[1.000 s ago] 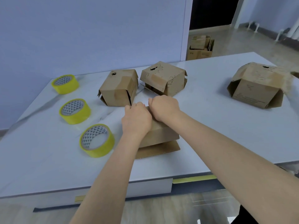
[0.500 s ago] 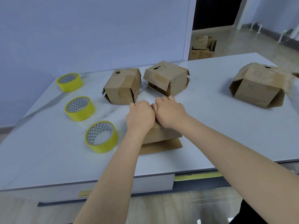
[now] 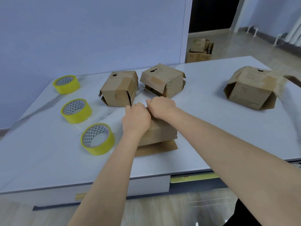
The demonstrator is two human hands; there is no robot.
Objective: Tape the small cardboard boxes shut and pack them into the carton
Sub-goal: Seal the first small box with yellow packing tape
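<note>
The left hand (image 3: 136,119) lies knuckles-up on top of the small cardboard box (image 3: 159,132) at the centre of the frame. Its fingers are curled down over the box's far upper edge, and the fingertips are hidden behind that edge. The right hand (image 3: 161,107) is just beside it, touching it on the right, with fingers curled over the same edge in the same manner. Both hands grip the box from above, and the box lies directly beneath them and toward the lower side of the frame. One loose flap (image 3: 156,149) of this box lies flat on the white table (image 3: 211,128) at its near side. Just above the hands stand two further small boxes: the left box (image 3: 119,88), close to the left hand's knuckles, and the right box (image 3: 162,80), whose flaps are partly open. To the left of the hands, three yellow tape rolls run in a diagonal line: near roll (image 3: 97,138), middle roll (image 3: 76,110), far roll (image 3: 66,84). A larger carton (image 3: 250,90) with splayed flaps stands well apart at the right of the frame. Floor cartons (image 3: 199,50) sit beyond the table at upper centre-right.
</note>
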